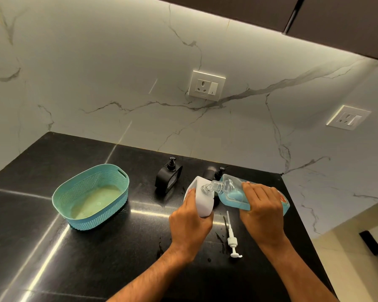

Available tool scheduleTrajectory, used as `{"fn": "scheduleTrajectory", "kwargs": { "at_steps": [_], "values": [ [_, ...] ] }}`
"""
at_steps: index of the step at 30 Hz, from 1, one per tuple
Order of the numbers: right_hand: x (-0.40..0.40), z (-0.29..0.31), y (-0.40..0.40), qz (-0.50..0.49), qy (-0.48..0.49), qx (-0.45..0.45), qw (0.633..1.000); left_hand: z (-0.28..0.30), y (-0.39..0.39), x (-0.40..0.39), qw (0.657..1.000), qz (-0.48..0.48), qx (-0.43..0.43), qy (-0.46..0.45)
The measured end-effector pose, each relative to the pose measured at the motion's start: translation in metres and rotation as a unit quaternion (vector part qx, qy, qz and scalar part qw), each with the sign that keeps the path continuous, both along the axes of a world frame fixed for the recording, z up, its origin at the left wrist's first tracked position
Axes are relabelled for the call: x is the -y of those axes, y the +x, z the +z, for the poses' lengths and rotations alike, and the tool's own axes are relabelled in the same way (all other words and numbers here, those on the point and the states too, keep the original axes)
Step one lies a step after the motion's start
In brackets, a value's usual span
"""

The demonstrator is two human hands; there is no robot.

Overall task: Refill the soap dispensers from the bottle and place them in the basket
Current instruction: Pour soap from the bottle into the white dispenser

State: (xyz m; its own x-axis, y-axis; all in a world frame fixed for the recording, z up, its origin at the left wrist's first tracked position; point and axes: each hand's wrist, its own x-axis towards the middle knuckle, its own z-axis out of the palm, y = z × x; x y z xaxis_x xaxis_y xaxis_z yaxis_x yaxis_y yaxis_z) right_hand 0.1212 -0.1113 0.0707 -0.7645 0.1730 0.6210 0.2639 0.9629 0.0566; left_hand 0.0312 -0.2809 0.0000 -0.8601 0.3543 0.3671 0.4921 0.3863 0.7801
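Observation:
My left hand (189, 223) grips a white soap dispenser (202, 199) with its pump off, standing on the black counter. My right hand (263, 210) holds a clear refill bottle (229, 191) of blue soap, tipped leftward so its open neck meets the dispenser's top opening. The white pump (231, 238) lies on the counter between my hands. A black dispenser (168, 176) with its pump on stands behind, and a second black dispenser (215, 173) is mostly hidden behind the bottle. The teal basket (59, 199) sits to the left with nothing in it.
The black counter (96, 247) ends at a marble wall behind and drops off at the right edge. Small wet drips mark the counter near the pump. Two wall sockets (206, 86) sit on the backsplash. Dark cabinets hang overhead.

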Motion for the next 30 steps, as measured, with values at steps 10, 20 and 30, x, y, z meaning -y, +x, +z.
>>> {"fn": "scheduleTrajectory", "kwargs": {
  "at_steps": [10, 20, 30],
  "values": [
    [0.0004, 0.0003, -0.0029, 0.003, 0.002, -0.002, 1.000, 0.0021, 0.0000, 0.0008, 1.000, -0.003, 0.001, 0.000],
    [-0.0004, 0.0014, -0.0036, 0.003, 0.005, -0.002, 1.000, 0.0021, -0.0012, 0.0001, 1.000, -0.002, -0.002, -0.002],
    [-0.0042, -0.0011, -0.0056, 0.000, 0.000, -0.001, 1.000, 0.0010, -0.0032, -0.0014, 1.000, 0.000, -0.001, -0.004]
  ]
}}
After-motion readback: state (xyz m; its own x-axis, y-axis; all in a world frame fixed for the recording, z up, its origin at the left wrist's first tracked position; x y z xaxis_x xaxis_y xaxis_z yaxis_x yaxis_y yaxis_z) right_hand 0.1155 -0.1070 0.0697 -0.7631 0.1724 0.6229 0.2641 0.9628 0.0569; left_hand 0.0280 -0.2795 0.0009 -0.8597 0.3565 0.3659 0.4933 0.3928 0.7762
